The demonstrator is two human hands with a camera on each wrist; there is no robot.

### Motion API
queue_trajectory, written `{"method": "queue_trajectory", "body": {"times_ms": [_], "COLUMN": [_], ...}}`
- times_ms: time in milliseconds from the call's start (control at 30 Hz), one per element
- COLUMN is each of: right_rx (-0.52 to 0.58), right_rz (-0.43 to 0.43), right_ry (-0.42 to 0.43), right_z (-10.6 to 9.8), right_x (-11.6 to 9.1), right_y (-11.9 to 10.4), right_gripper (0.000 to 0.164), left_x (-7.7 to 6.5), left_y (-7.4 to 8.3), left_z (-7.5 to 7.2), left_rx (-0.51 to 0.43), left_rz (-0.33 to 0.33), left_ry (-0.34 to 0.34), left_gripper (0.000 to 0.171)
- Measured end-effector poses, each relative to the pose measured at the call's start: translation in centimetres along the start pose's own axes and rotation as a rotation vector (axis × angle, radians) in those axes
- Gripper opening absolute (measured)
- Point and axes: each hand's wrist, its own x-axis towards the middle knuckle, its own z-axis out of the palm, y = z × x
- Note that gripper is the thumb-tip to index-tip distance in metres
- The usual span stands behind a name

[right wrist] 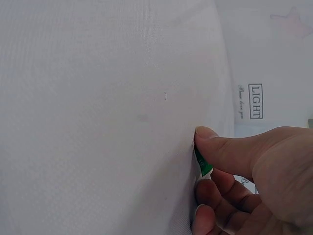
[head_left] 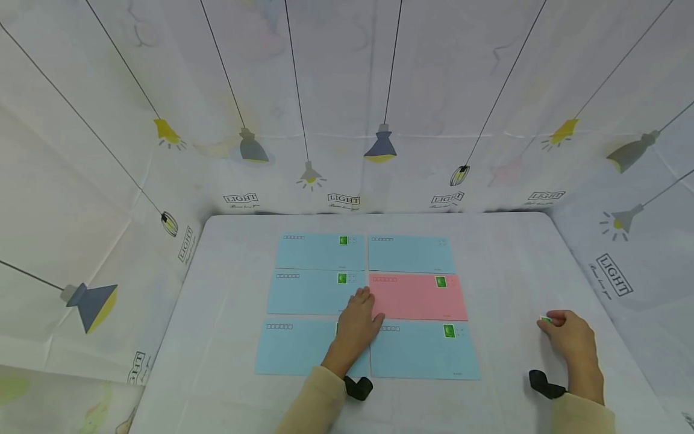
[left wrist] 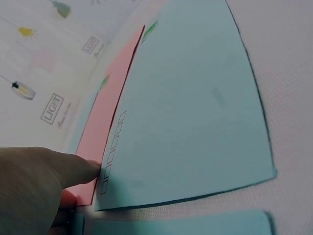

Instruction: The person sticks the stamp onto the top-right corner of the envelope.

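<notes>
My left hand [head_left: 355, 322] rests with its fingers spread where the middle-left blue envelope [head_left: 303, 295], the pink envelope [head_left: 412, 301] and the near blue ones meet. In the left wrist view its thumb [left wrist: 83, 169] touches the seam between the pink envelope and the near-right blue envelope [left wrist: 186, 127]. Off to the right, my right hand [head_left: 576, 340] pinches a small green stamp [right wrist: 203, 165] between thumb and fingers, just over the white table. Green stamps sit at the upper right of several envelopes. The far-right blue envelope [head_left: 409, 256] shows only printed marks there.
Two columns of envelopes lie on the white-covered table [head_left: 217, 301], including the far-left blue envelope [head_left: 320, 253] and the near-left one [head_left: 293, 349]. A cloth wall [head_left: 336, 72] printed with lamps surrounds the table's back and sides. Black wrist devices [head_left: 358, 389] are worn on both arms.
</notes>
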Motion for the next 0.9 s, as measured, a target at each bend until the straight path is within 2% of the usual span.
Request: {"method": "queue_trajectory", "body": {"times_ms": [467,633,900], "right_rx": [-0.005,-0.002,-0.007], "right_rz": [0.008,0.013,0.014], "right_ry": [0.022,0.023,0.023], "right_z": [0.0,0.1,0.3], "right_x": [0.1,0.2,0.4], "right_y": [0.1,0.3,0.6], "right_gripper": [0.046,0.046,0.046], "left_x": [0.3,1.0,2.7], "left_y": [0.3,0.4,0.7], "left_z": [-0.2,-0.6,-2.2], "left_rx": [0.015,0.040,0.022], "left_rz": [0.004,-0.002,-0.013], "left_ry": [0.005,-0.007,-0.013], "left_gripper": [0.048,0.042,0.029]}}
